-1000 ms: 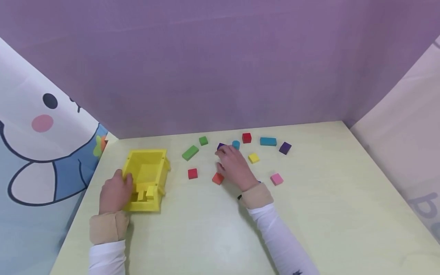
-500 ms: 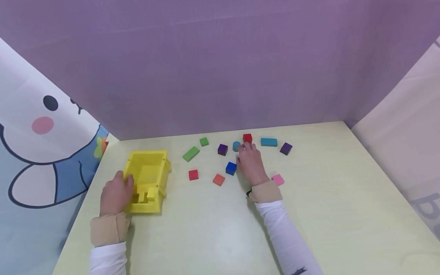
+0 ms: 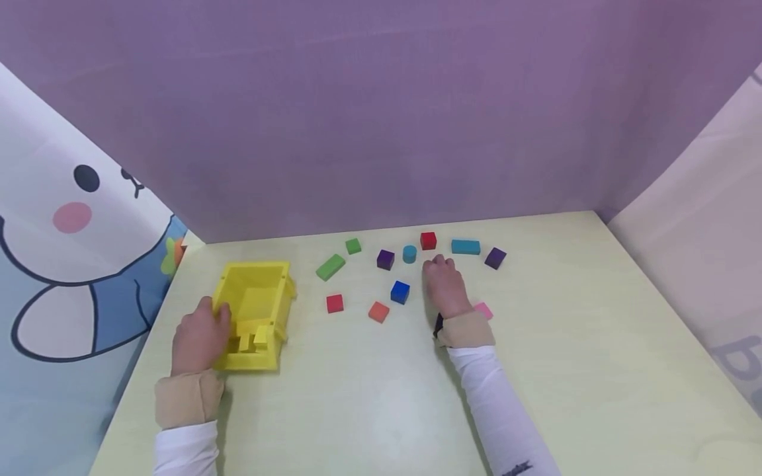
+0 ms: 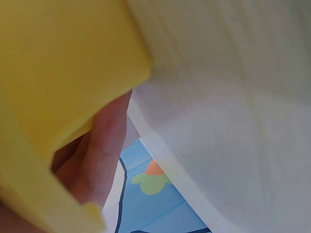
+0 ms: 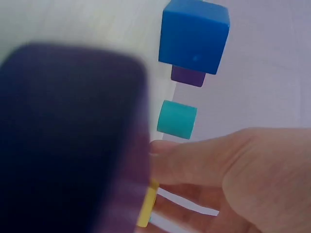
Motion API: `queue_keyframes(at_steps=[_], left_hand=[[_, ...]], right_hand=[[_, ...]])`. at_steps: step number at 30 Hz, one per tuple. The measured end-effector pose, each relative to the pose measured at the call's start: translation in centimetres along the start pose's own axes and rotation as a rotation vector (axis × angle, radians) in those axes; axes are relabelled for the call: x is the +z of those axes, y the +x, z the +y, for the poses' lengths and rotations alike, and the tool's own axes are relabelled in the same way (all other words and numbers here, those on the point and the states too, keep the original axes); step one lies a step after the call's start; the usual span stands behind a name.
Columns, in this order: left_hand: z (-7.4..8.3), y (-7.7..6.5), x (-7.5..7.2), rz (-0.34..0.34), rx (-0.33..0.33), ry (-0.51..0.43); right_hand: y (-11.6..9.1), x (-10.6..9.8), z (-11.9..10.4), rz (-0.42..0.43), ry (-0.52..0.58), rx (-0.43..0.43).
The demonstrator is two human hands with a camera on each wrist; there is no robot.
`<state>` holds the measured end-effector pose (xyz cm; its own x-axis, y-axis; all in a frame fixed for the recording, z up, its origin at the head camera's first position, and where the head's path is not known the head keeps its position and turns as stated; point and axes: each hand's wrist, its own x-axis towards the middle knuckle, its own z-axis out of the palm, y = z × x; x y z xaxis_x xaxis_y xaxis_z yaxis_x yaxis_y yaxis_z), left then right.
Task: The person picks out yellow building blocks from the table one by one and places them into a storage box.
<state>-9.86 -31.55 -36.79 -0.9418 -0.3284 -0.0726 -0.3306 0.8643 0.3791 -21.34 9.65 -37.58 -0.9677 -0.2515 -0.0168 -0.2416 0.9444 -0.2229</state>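
My left hand (image 3: 201, 335) grips the left wall of a yellow plastic box (image 3: 283, 291), thumb over the rim. In the left wrist view its fingers (image 4: 104, 150) show behind the box wall. Yellow blocks (image 3: 260, 336) lie in the box's near end. Over the middle of the table, my right hand (image 3: 448, 289) has its fingers bent downward around a small yellow block (image 5: 147, 206), mostly hidden from the head view. A blue cube (image 3: 400, 292), a teal cylinder (image 3: 409, 254) and a red cube (image 3: 428, 240) lie close by.
Around lie purple cubes (image 3: 385, 260), a teal bar (image 3: 465, 246), green blocks (image 3: 331, 266), a red block (image 3: 335, 303), an orange block (image 3: 378, 312) and a pink block (image 3: 484, 311). Purple cloth (image 3: 381, 132) rises behind the table. A dark blurred shape (image 5: 68, 136) blocks much of the right wrist view.
My right hand has moved right from beside the purple cube to the yellow block and closed around it, uncovering the purple and blue cubes. The left hand and box stay put.
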Motion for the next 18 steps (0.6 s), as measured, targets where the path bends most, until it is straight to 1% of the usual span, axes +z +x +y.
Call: queue_keyframes(at_steps=[6,12,18], left_hand=[[-0.1,0.0,-0.1,0.008,0.016,0.004],[-0.1,0.0,-0.1,0.006,0.017,0.002],[0.0,-0.1,-0.2,0.007,0.019,0.001]], right_hand=[[-0.1,-0.1,0.4,0.001,0.049,-0.009],[0.1,-0.1,0.4,0.075,0.093,-0.009],[0.1,-0.7,-0.6,0.141,0.150,-0.036]])
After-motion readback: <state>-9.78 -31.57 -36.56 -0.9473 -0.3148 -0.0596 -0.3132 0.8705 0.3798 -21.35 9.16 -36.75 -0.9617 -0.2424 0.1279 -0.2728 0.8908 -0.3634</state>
